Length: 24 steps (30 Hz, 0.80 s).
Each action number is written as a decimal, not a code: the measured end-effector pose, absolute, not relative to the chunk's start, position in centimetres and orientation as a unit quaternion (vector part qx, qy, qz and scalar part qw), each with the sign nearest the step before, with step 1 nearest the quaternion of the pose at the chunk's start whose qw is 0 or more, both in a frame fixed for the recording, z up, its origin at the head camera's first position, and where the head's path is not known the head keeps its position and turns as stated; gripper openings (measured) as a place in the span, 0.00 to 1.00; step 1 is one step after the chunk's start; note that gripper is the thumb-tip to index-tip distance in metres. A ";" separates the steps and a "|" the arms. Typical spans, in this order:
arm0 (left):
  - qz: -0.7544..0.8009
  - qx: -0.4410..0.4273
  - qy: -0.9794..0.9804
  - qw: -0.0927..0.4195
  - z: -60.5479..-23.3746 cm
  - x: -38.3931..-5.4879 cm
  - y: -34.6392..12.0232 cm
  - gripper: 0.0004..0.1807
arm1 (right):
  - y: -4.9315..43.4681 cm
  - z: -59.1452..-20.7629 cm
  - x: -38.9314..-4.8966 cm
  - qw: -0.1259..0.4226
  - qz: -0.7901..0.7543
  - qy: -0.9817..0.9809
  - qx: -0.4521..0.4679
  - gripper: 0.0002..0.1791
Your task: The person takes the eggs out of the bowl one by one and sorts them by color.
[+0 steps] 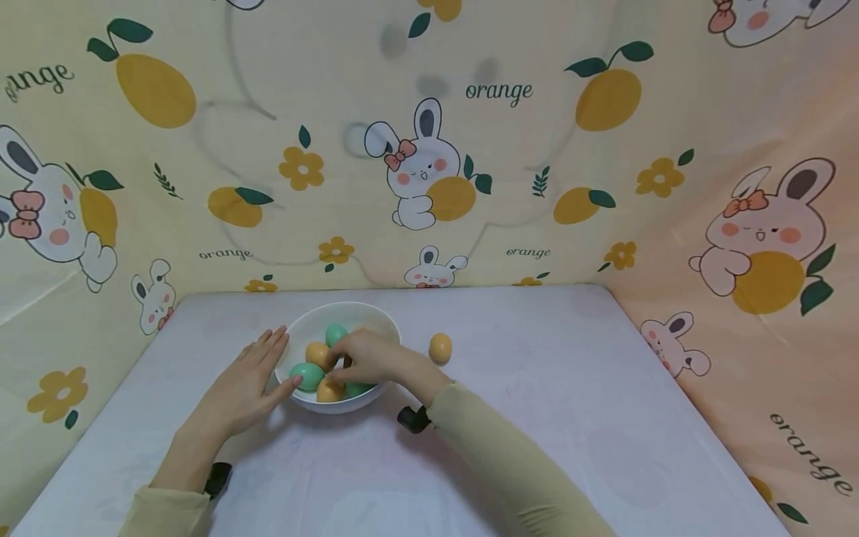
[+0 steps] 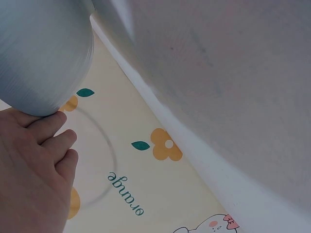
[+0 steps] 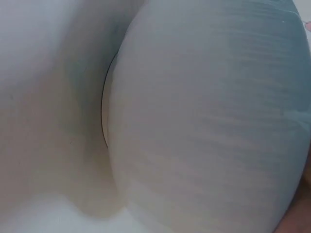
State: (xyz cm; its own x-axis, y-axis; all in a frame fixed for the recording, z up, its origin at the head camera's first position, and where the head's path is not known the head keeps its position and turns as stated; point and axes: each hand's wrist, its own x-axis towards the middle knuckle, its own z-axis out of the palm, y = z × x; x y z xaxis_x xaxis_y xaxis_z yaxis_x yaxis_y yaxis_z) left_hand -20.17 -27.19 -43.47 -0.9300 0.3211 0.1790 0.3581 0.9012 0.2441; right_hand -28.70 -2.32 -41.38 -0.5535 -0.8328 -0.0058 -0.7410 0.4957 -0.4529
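Bowl: white (image 1: 307,329), on the white table (image 1: 577,403); I read its rim as a clock, twelve at the far side.
Left hand: mine (image 1: 243,388) lies at the bowl's eight to nine o'clock, fingers extended and holding nothing, fingertips against the outer wall, thumb at the rim.
Right hand: mine (image 1: 367,357) reaches in over the rim from four o'clock, fingers and thumb bent down among the eggs; I cannot tell whether they grip one.
Eggs inside: a far green egg (image 1: 336,333) at twelve, a yellow-orange egg (image 1: 317,354) at nine, a left green egg (image 1: 307,376) at eight near my thumb, a near orange egg (image 1: 330,390) at six, and a half-hidden green egg (image 1: 356,388) at five, under my right hand.
Egg outside: one lone orange egg (image 1: 440,348) on the table, just beyond the bowl's three o'clock.
Sleeves: beige (image 1: 517,462), a black piece (image 1: 412,419) at each wrist.
Backdrop: cream cloth (image 1: 510,142) printed with rabbits, oranges and flowers.
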 end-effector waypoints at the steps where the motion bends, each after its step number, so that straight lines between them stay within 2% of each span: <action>1: -0.138 -0.174 -0.973 0.067 -43.5 -20.1 -27.2 0.47 | -2.4 -41.4 -28.7 0.117 -0.206 0.857 -0.458 0.14; 10: -0.139 -0.175 -0.972 0.069 -43.3 -20.0 -27.2 0.47 | -3.0 -41.8 -28.6 0.156 -0.219 0.855 -0.444 0.17; 24: -0.137 -0.178 -0.972 0.074 -43.5 -20.0 -27.2 0.47 | -3.2 -42.3 -28.5 0.153 -0.211 0.859 -0.441 0.15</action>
State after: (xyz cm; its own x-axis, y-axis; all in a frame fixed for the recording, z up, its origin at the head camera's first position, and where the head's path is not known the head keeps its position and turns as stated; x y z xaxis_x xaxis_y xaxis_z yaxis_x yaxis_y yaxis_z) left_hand -19.97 -27.21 -43.47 -0.9257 0.3257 0.1926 0.3662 0.8991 0.2397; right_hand -28.50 -3.25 -42.29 -0.5639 -0.8223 -0.0761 -0.6931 0.5214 -0.4977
